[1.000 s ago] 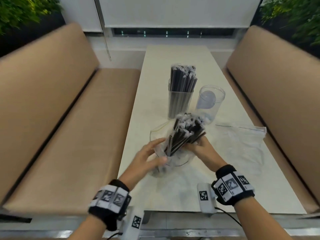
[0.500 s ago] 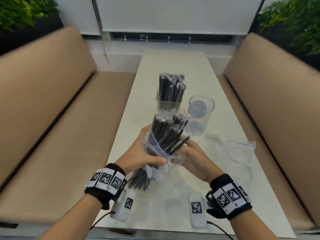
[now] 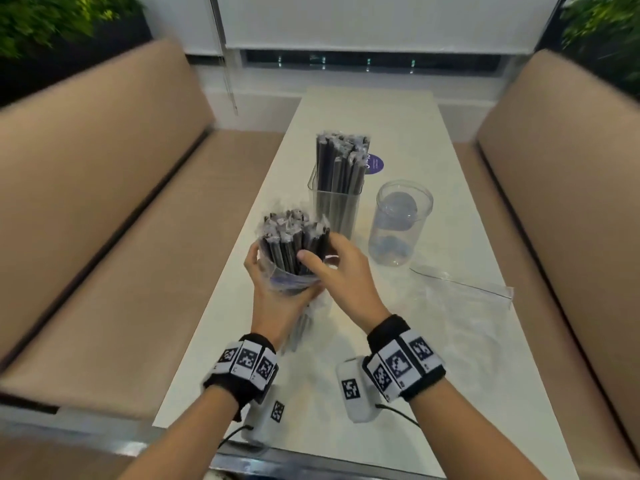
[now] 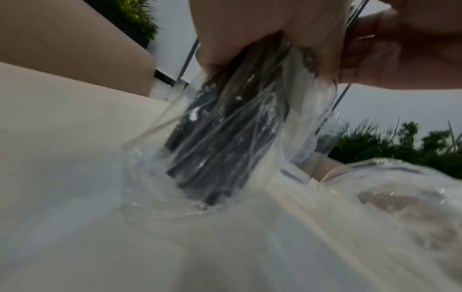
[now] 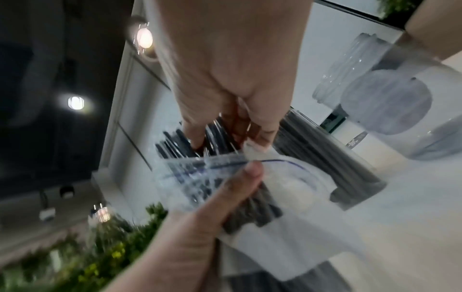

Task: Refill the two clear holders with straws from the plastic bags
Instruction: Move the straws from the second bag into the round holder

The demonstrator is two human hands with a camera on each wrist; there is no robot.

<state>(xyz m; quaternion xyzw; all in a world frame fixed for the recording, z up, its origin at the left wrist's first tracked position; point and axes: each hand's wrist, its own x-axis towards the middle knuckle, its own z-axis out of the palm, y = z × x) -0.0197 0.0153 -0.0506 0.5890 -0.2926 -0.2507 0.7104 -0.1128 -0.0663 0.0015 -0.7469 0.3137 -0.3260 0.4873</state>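
A clear zip bag of black wrapped straws stands upright just above the table, and my left hand grips it round its lower half. My right hand holds the straws' upper ends, thumb in front and fingers behind. In the right wrist view my fingertips push in among the straw tips at the bag mouth. The left wrist view shows the bag's bottom close to the tabletop. Behind it stands a square clear holder full of straws. To its right is a round clear holder with no straws.
An empty flat plastic bag lies on the white table to the right of my hands. A purple round sticker sits behind the square holder. Tan bench seats run along both long sides.
The bag of straws has swung from a tilt to upright and moved left. My left hand closed round it, and my right hand shifted up onto the straw tops.
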